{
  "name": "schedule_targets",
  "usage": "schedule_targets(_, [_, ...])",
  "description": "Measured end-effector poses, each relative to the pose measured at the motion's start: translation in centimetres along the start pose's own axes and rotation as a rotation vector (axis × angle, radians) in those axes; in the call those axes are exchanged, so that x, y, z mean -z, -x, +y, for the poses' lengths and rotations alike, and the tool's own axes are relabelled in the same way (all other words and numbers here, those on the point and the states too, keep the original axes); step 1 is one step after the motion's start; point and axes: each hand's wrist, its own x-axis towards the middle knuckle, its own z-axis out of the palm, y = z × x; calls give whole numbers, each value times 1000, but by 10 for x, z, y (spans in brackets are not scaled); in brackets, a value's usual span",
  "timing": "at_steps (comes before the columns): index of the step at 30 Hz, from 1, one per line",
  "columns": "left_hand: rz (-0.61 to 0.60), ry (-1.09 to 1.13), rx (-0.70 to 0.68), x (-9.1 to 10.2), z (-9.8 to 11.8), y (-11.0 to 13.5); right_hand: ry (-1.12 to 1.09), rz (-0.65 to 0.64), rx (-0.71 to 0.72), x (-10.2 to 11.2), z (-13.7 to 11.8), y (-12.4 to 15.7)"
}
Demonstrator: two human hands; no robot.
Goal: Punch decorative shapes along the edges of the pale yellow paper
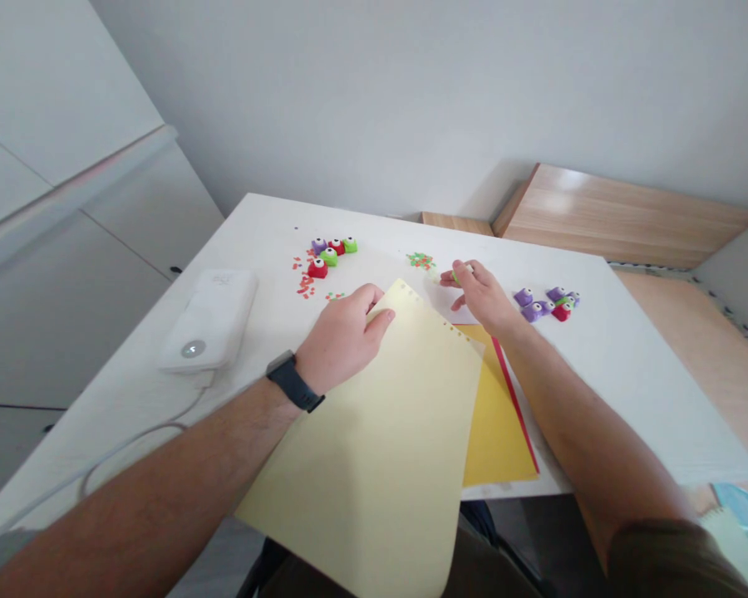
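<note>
We hold a pale yellow sheet (361, 465) by its dotted top edge, our left hand (342, 336) curled closed over the corner, a black watch (292, 380) on the wrist. The sheet hangs past the tabletop (629, 390) toward us. It looks light and floppy, best taken by the edge with a second point of support. Our right hand (483, 295) pinches a small green piece (461, 272) between thumb and fingers, its exact form hard to tell; it looks light and easily dropped, so fingertips suit it. Beneath the right hand lies a deeper yellow sheet (495, 415) with a red strip (514, 407) along it. Just beyond that hand sit purple and red paper punches (545, 303), with green paper bits (420, 261) to its left. Ahead of the left hand are more punches (327, 256) and red paper bits (304, 278), and farther left, a white charger (209, 320).
</note>
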Motion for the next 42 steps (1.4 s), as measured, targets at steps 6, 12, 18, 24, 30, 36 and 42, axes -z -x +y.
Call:
schedule_targets(6, [2, -1, -6, 0, 0, 0, 0, 29, -16, 3, 0, -2])
schedule_targets(12, [-5, -12, -5, 0, 1, -1, -101, 3, -8, -1, 1, -3])
schedule_targets(18, [-8, -15, -3, 1, 2, -1, -384, -25, -96, 10, -12, 6])
schedule_targets(24, [0, -20, -1, 1, 1, 0, -759, -253, -327, 30, -37, 35])
schedule_targets(30, [-9, -12, 6, -1, 0, -1, -895, -341, -402, 36, -52, 61])
schedule_targets(36, [-15, -27, 24, -2, -2, -1, -894, -378, -400, 43, -56, 76])
schedule_targets(42, [-34, -11, 9, -1, -2, 0, -374, 51, -104, 66, -26, 83])
